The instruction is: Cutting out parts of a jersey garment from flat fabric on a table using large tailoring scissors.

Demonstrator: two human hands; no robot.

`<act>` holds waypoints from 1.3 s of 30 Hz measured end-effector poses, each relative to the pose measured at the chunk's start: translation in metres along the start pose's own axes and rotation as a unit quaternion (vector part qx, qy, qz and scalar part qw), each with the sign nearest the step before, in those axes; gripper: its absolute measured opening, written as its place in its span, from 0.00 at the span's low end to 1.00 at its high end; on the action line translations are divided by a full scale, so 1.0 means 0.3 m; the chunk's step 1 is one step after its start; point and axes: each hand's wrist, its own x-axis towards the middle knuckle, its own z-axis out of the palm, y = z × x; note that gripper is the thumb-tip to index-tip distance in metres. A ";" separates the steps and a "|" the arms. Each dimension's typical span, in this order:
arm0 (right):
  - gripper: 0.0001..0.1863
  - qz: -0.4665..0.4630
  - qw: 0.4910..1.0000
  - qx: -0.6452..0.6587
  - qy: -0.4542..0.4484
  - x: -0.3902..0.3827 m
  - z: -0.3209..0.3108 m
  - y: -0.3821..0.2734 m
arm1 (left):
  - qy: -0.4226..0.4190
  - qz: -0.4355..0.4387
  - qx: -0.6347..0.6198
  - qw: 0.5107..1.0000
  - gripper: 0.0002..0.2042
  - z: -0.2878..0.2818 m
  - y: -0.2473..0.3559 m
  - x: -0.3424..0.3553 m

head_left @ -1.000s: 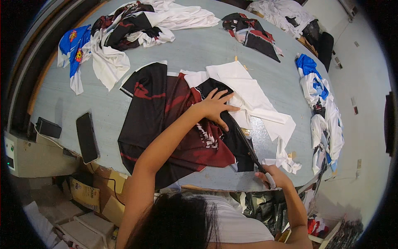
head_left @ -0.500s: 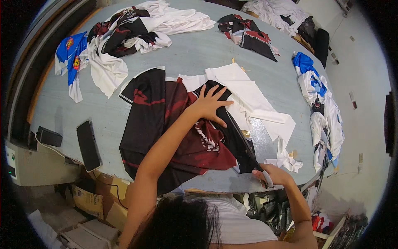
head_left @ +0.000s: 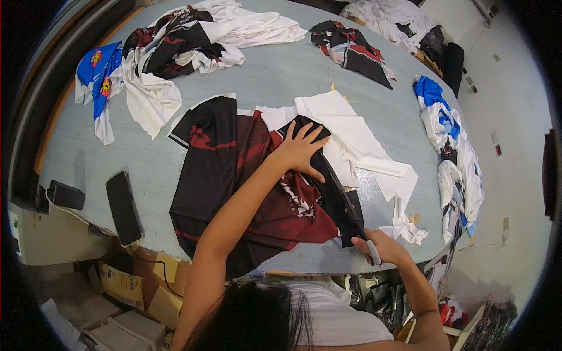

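Spread across the table is a black and dark red printed garment [head_left: 205, 169], with a white emblem on its red part. My left hand [head_left: 301, 152] lies flat on its black edge, fingers spread wide, pressing the cloth. My right hand [head_left: 383, 247] is closed round the grey handle of large scissors [head_left: 374, 253]. Their long dark blades run away from me along the black strip, toward my left hand; how far apart the blades are is hard to make out. A white cloth piece [head_left: 351, 128] lies beside the black strip, to its right.
White, black and blue garments [head_left: 170, 52] are heaped at the far left. A smaller dark red and black bundle [head_left: 357, 52] lies at the back. Blue and white cloth [head_left: 448, 128] lines the right edge. At the left are a phone [head_left: 124, 207] and a black box [head_left: 65, 194].
The view has shifted slightly. My left hand keeps its place on the cloth. My right hand, still on the scissors, has moved slightly left relative to the garment.
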 end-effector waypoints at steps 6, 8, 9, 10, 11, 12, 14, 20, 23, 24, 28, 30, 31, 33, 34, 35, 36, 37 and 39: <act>0.32 -0.002 1.000 0.017 0.020 -0.016 0.010 -0.017 | 0.003 0.005 -0.004 1.000 0.56 0.004 -0.003 0.004; 0.32 0.004 1.000 0.027 0.015 -0.016 0.014 -0.013 | 0.003 0.004 0.000 1.000 0.56 0.004 -0.003 0.004; 0.31 0.009 0.999 0.037 0.010 -0.016 0.016 -0.012 | 0.003 0.004 0.000 1.000 0.56 0.005 -0.003 0.004; 0.31 0.009 0.999 0.036 0.010 -0.016 0.019 -0.011 | 0.001 0.003 0.001 1.000 0.56 0.004 -0.002 0.004; 0.31 0.025 0.999 0.036 0.006 -0.015 0.023 -0.011 | -0.001 0.002 0.001 1.000 0.56 0.004 -0.002 0.004; 0.31 0.041 0.999 0.036 0.003 -0.014 0.027 -0.009 | 0.000 0.002 0.001 1.000 0.56 0.005 -0.001 0.003; 0.31 0.032 0.999 0.032 0.010 -0.014 0.037 -0.005 | 0.006 -0.001 -0.005 1.000 0.56 0.009 -0.001 0.001; 0.19 0.041 0.998 0.036 0.027 -0.020 0.054 -0.033 | 0.010 -0.014 0.004 1.000 0.57 0.018 0.006 -0.004; 0.19 0.052 0.997 0.046 0.032 -0.022 0.057 -0.039 | 0.017 -0.034 0.012 0.999 0.58 0.027 0.016 -0.011; 0.19 0.050 0.997 0.050 0.035 -0.022 0.058 -0.037 | 0.018 -0.033 0.011 0.999 0.58 0.029 0.018 -0.010; 0.20 0.040 0.997 0.046 0.041 -0.036 0.049 -0.081 | 0.031 -0.049 0.017 0.998 0.59 0.039 0.018 -0.017; 0.21 0.044 0.997 0.040 0.040 -0.032 0.053 -0.070 | 0.032 -0.051 0.021 0.998 0.59 0.036 0.022 -0.017; 0.21 0.045 0.997 0.040 0.041 -0.032 0.056 -0.066 | 0.030 -0.056 0.023 0.998 0.60 0.035 0.026 -0.017; 0.22 0.004 0.998 -0.016 0.068 -0.031 0.058 -0.055 | 0.029 -0.060 0.026 0.997 0.60 0.034 0.033 -0.015; 0.22 0.003 0.998 -0.016 0.068 -0.027 0.059 -0.038 | 0.032 -0.067 0.017 0.997 0.58 0.037 0.035 -0.014; 0.23 0.003 0.999 0.005 0.049 -0.020 0.060 -0.015 | 0.036 -0.073 0.008 0.997 0.57 0.039 0.035 -0.013; 0.24 0.004 0.999 0.027 0.030 -0.019 0.059 -0.004 | 0.036 -0.073 0.009 0.997 0.57 0.034 0.025 -0.007; 0.24 0.002 0.999 0.028 0.030 -0.020 0.054 -0.010 | 0.023 -0.076 -0.028 0.996 0.54 0.021 0.003 0.000; 0.26 0.002 0.997 0.072 -0.015 -0.021 0.028 -0.036 | 0.010 -0.080 -0.063 0.995 0.52 0.007 -0.029 -0.012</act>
